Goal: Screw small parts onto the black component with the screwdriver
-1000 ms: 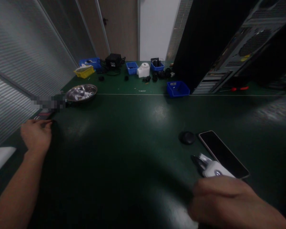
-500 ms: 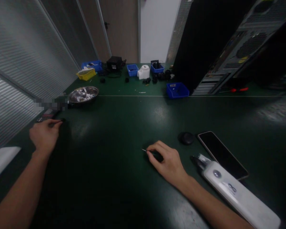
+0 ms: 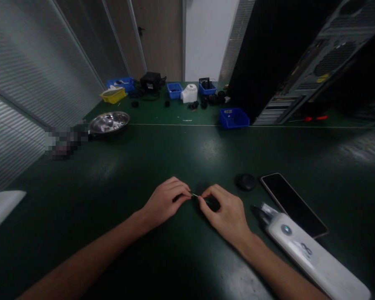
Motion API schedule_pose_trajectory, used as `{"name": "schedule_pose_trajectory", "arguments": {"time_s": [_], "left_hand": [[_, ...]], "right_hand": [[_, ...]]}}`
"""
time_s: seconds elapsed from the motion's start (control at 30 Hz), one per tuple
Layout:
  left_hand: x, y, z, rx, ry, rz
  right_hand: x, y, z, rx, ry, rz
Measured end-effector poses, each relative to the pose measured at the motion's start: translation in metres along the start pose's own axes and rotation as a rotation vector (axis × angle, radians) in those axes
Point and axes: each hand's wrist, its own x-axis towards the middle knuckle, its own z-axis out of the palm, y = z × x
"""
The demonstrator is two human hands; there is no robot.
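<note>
Green table (image 3: 143, 154), white case (image 3: 312, 250) nearer me than the phone (image 3: 293, 204), my hands meeting left of the phone.
My left hand (image 3: 165, 198) is pinched narrow; what it holds is too small to tell. My right hand (image 3: 226, 208) pinches a thin rod (image 3: 195, 195), left of the phone, its tip meeting the left. I judge contact made; whether anything is fixed or left loose there, I can't tell.

A head-worn camera looks forward and down from above the person's forearms, with the bare left hand (image 3: 167, 199) and bare right hand (image 3: 226, 209) near. It faces across a glossy dark-green tabletop (image 3: 156, 152), towards a flat white wall (image 3: 208, 37) at twelve o'clock and pale slatted blinds (image 3: 21, 71) at ten.
</note>
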Motion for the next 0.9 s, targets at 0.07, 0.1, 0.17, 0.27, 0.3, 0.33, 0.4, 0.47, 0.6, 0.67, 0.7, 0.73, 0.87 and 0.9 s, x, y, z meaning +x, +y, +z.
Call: {"name": "schedule_pose_trajectory", "arguments": {"time_s": [0.07, 0.1, 0.17, 0.27, 0.3, 0.33, 0.4, 0.47, 0.6, 0.67, 0.7, 0.73, 0.87, 0.9], "left_hand": [[-0.001, -0.003, -0.005, -0.013, -0.001, -0.017], [-0.001, -0.003, -0.007, -0.022, 0.000, -0.034], [-0.001, -0.004, -0.008, -0.033, 0.001, -0.083], [0.000, -0.003, -0.007, -0.039, 0.000, -0.119], [0.000, -0.003, -0.007, -0.041, -0.004, -0.110], [0.000, -0.003, -0.007, -0.043, -0.006, -0.091], [0.000, -0.004, -0.007, -0.050, -0.016, -0.050], [0.000, -0.005, -0.007, -0.059, -0.016, -0.028], [-0.001, -0.009, -0.006, -0.084, -0.020, -0.011], [-0.002, -0.010, -0.004, -0.073, -0.028, 0.030], [-0.003, -0.010, -0.002, -0.060, -0.030, 0.055], [-0.003, -0.011, -0.001, -0.043, -0.033, 0.077], [-0.005, -0.012, 0.001, 0.013, -0.039, 0.127], [-0.005, -0.012, 0.001, 0.014, -0.036, 0.130]], "right_hand": [[0.000, 0.001, -0.002, -0.010, -0.008, -0.009], [0.000, 0.001, -0.003, -0.017, -0.006, -0.012], [0.001, 0.003, -0.004, -0.034, -0.006, -0.013], [0.002, 0.007, -0.004, -0.049, -0.021, -0.019], [0.002, 0.008, -0.004, -0.052, -0.028, -0.023], [0.002, 0.009, -0.003, -0.056, -0.030, -0.028], [0.002, 0.010, -0.001, -0.060, -0.027, -0.043], [0.002, 0.011, 0.000, -0.050, -0.025, -0.060], [0.002, 0.010, 0.000, -0.009, -0.045, -0.087], [0.001, 0.010, 0.001, -0.019, -0.060, -0.101], [0.001, 0.010, 0.001, -0.032, -0.065, -0.110], [0.001, 0.010, 0.001, -0.046, -0.067, -0.118], [0.001, 0.011, 0.003, -0.079, -0.059, -0.140], [0.001, 0.011, 0.003, -0.075, -0.064, -0.144]]}}
